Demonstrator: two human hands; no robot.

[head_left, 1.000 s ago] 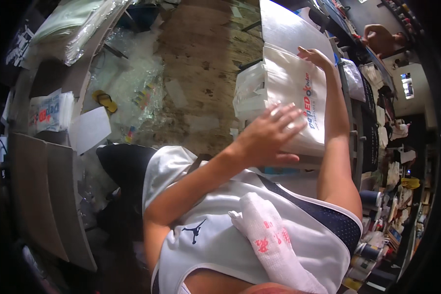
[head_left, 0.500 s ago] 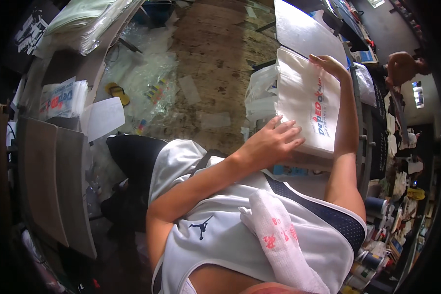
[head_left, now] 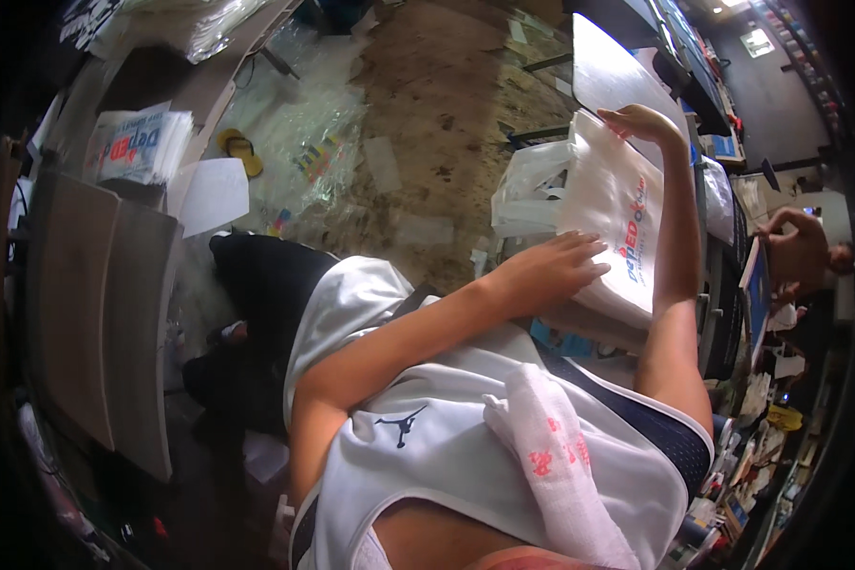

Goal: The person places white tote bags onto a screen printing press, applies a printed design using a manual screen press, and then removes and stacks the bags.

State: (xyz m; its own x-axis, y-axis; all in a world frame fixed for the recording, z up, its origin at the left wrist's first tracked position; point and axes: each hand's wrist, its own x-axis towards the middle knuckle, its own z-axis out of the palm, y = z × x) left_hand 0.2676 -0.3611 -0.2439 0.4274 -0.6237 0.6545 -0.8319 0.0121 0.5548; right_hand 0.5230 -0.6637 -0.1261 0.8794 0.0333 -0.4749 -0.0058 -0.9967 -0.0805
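A stack of white sheets (head_left: 594, 176) with red and blue print, seemingly plastic bags, lies on a stand in front of me to the right. My left hand (head_left: 560, 271) rests on its near left edge, palm down, with fingers stretched out. At the far edge my right hand (head_left: 641, 125) bends over the stack, fingers curled against its far corner; whether it grips one sheet or several is hidden. My right forearm runs along the stack's right side and covers part of it. A white cloth (head_left: 565, 465) with red marks hangs over my shirt.
A pale board (head_left: 617, 71) stands beyond the stack, and a translucent plastic bag (head_left: 522, 195) hangs at its left. More printed bags (head_left: 147, 147) lie on the left table. Clear plastic and a yellow slipper (head_left: 240, 152) are on the floor. Another person's arm (head_left: 796, 252) is at right.
My left hand has flattened and shifted slightly right along the stack's near edge. My right hand stays at the far edge. The other person's arm has moved lower, beside a flat panel.
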